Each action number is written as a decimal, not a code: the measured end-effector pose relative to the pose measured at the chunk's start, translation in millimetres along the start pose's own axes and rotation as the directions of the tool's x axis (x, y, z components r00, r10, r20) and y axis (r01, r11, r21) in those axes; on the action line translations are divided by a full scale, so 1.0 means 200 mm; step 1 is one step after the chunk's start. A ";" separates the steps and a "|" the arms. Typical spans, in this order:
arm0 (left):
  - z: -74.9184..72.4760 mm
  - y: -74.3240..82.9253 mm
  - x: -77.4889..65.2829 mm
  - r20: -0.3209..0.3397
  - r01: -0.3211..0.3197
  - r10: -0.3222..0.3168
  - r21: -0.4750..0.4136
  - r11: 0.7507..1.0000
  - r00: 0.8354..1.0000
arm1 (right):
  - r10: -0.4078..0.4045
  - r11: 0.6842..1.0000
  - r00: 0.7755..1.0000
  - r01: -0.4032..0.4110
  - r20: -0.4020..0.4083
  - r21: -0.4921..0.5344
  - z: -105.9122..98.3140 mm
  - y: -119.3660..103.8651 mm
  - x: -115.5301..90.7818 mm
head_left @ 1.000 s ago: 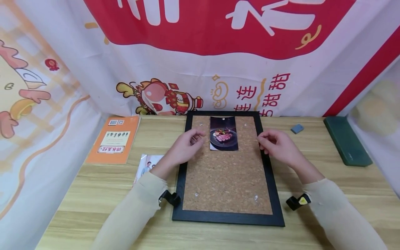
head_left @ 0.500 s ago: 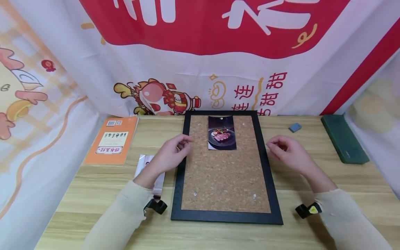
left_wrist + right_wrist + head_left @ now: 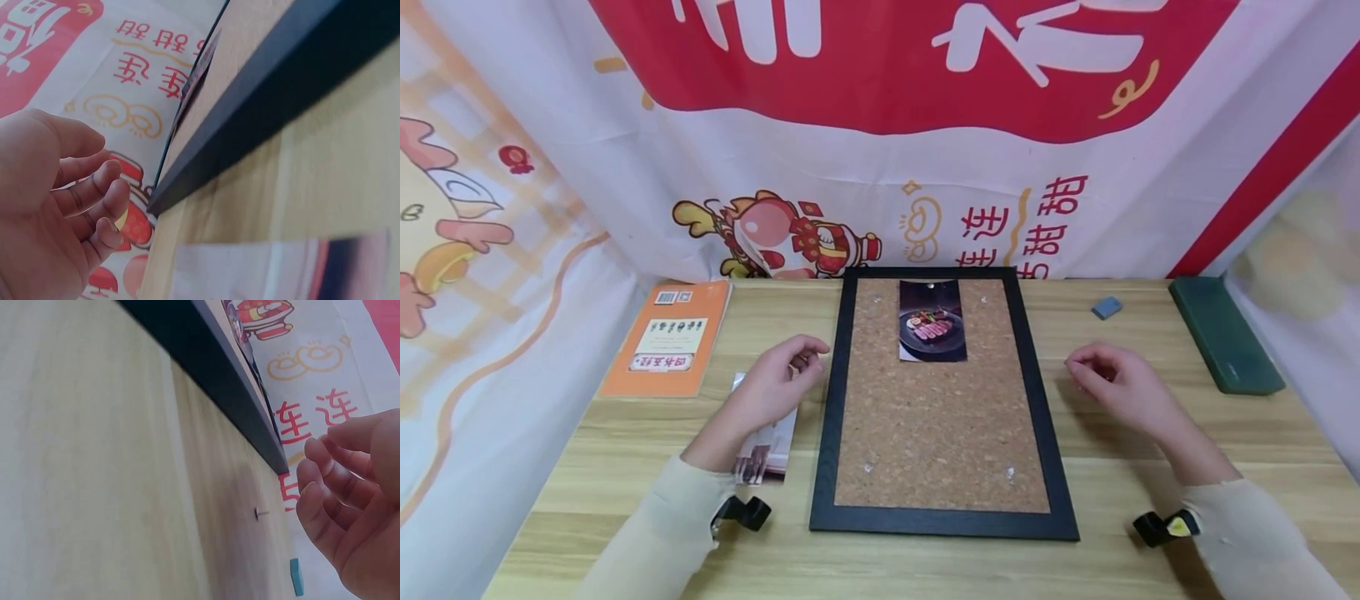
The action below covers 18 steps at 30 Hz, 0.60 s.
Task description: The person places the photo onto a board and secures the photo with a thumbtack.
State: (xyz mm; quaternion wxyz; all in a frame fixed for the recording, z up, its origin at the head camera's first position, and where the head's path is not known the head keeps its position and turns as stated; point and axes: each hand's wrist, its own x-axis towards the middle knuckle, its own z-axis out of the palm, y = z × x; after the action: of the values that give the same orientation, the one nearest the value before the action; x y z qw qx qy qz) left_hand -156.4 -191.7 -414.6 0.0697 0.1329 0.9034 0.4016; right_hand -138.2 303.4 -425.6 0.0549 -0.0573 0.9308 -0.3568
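Observation:
A black-framed cork board (image 3: pixel 940 425) lies flat on the wooden table. A photo of a plate of sliced meat (image 3: pixel 932 323) hangs at its top middle under a clear pushpin (image 3: pixel 931 286). Left of the frame, my left hand (image 3: pixel 775 382) hovers with loosely curled fingers, holding nothing visible. It partly covers a second photo (image 3: pixel 772 446) on the table. To the right of the board is my right hand (image 3: pixel 1123 385), fingers loosely bent and thumb near the index fingertip; I see nothing between them. In the right wrist view, a small pin (image 3: pixel 259 513) lies on the table beside the frame.
Clear pins (image 3: pixel 869 468) sit near the cork's corners. An orange book (image 3: pixel 670 375) lies at the left. At the back right are a small blue eraser (image 3: pixel 1107 307) and a dark green case (image 3: pixel 1228 337). A printed cloth (image 3: pixel 820 150) hangs behind the table.
Both hands have drawn apart from over the board's edges, the left toward the left and the right toward the right, and slightly nearer. The board and its photo stay put.

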 end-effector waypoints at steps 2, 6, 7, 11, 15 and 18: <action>-0.01 -0.02 -0.02 -0.010 0.012 -0.011 0.017 1.000 1.000 | 0.011 1.000 1.000 -0.011 0.005 -0.001 -0.01 0.01 -0.01; -0.03 -0.07 -0.05 -0.029 0.048 -0.047 0.050 0.998 0.998 | 0.039 0.999 0.999 -0.039 0.019 0.003 -0.01 0.04 -0.03; -0.04 -0.08 -0.06 -0.031 0.057 -0.055 0.059 0.997 0.998 | 0.048 0.999 0.999 -0.048 0.022 0.004 -0.01 0.05 -0.03; -0.07 -0.12 -0.09 -0.020 0.084 -0.083 0.085 0.993 0.996 | 0.068 0.998 0.997 -0.068 0.029 0.004 -0.01 0.08 -0.05; -0.11 -0.14 -0.13 -0.017 0.123 -0.122 0.127 0.984 0.992 | 0.067 0.998 0.997 -0.067 0.023 0.008 -0.01 0.11 -0.07; -0.13 -0.17 -0.15 -0.030 0.144 -0.141 0.154 0.977 0.990 | 0.081 0.997 0.997 -0.081 0.019 0.010 -0.01 0.12 -0.07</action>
State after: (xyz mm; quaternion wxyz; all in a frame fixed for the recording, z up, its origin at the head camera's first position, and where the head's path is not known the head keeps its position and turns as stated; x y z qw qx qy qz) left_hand -140.2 -240.3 -422.0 0.0790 0.0689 0.9399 0.3249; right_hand -125.8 324.7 -440.6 0.0782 -0.0224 0.9299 -0.3586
